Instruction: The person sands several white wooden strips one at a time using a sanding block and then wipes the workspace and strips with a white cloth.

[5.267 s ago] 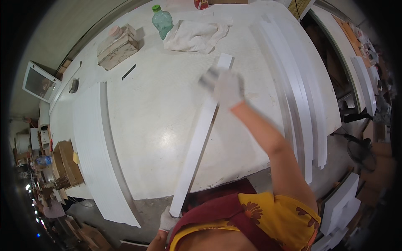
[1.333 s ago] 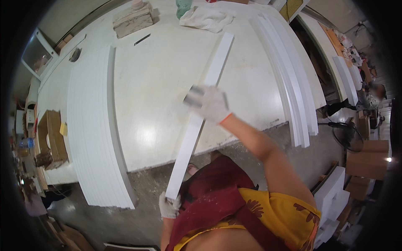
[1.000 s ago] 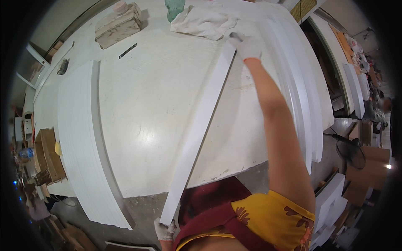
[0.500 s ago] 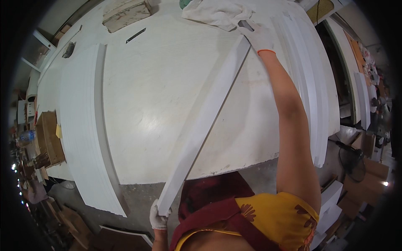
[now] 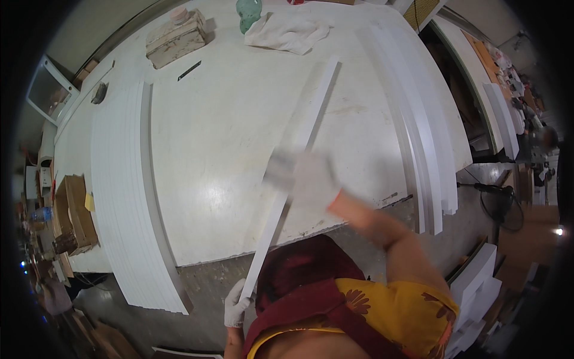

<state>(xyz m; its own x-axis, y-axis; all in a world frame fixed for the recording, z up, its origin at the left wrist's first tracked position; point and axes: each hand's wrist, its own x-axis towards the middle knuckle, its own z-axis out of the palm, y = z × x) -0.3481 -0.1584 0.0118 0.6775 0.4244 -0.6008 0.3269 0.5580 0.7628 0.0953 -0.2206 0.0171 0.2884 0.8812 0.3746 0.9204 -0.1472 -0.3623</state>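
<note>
A long white strip (image 5: 323,96) lies slantwise over the worktable, its near end jutting past the front edge. My left hand (image 5: 235,305), in a white glove, is closed around that near end. Along the strip's middle, my gloved right hand (image 5: 314,179) presses a grey block (image 5: 278,169) against it. Motion smears this hand and the block, so the block's exact kind cannot be made out.
Stacked white strips lie at left (image 5: 122,197) and more long white strips (image 5: 412,137) at right, overhanging the table (image 5: 209,149). Farther back are a stained block (image 5: 175,40), a short dark strip (image 5: 189,71), a white cloth (image 5: 287,33) and a green bottle (image 5: 248,15).
My right hand has swept with the grey block from the strip's far end toward me, to its middle. The strip shows a narrower face now. My left hand still holds the near end.
</note>
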